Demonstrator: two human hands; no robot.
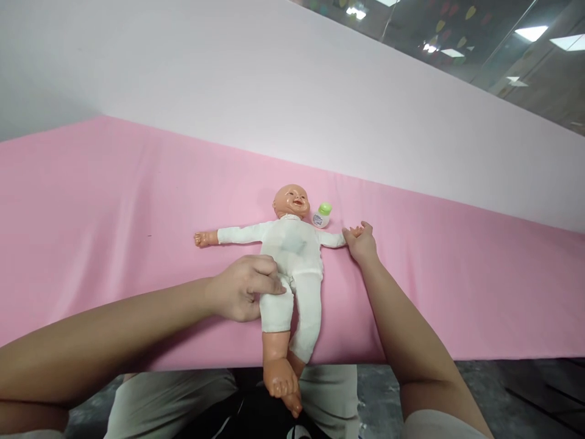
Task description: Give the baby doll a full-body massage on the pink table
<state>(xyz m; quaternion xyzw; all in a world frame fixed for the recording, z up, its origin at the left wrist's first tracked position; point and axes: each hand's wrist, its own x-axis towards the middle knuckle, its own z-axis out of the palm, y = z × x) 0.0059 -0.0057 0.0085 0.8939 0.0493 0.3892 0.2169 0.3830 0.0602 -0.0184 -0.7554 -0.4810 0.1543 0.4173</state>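
A baby doll [292, 250] in a white one-piece suit lies on its back on a pink cloth-covered surface [114, 201], arms spread, bare feet hanging over the near edge. My left hand [244, 286] pinches the white suit at the doll's hip, fingers closed on the fabric. Further right, my right hand [362, 242] holds the doll's outstretched hand at the end of its sleeve. A small white bottle with a green cap [322, 215] lies just beside the doll's head.
The pink surface stretches wide to left and right, with a pale wall [274, 85] behind it. Its near edge drops to a grey floor [379, 390]. My knees in light trousers [183, 402] are below the edge.
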